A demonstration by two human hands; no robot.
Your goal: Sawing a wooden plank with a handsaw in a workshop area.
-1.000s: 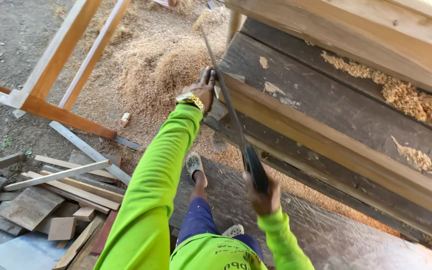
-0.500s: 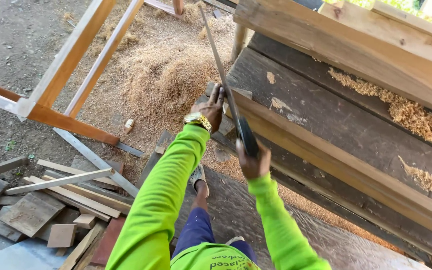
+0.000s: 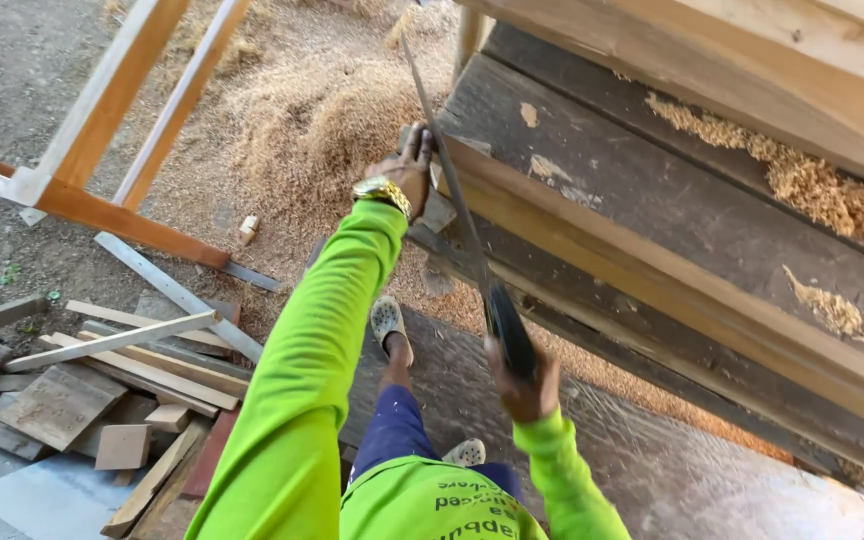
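Right hand (image 3: 524,385): clenched round the dark handle of a hand saw (image 3: 457,215), near centre; your bright green sleeve runs down from it to the lower edge.

Left hand (image 3: 407,172): farther off, fingers pressed on the near-left edge of the dark plank (image 3: 652,215), just beside the saw blade; whether it grips or only steadies, you cannot tell. A gold wristwatch (image 3: 382,190) sits at the cuff.

Hand saw: long thin blade slanting from your right hand up and away to the far centre, lying along the plank's left end.

Dark plank: weathered board running from centre to the right edge, part of a stack of timbers (image 3: 732,70); pale wood shavings (image 3: 832,200) lie scattered on it.

Sawdust heap (image 3: 322,110): on the ground at the far left of the plank.

Pale wooden frame (image 3: 122,110): far left, on bare ground.

Offcuts (image 3: 102,380): loose slats and blocks piled at the near left.

Your foot in a light perforated shoe (image 3: 387,320): below the left arm, on a grey board.
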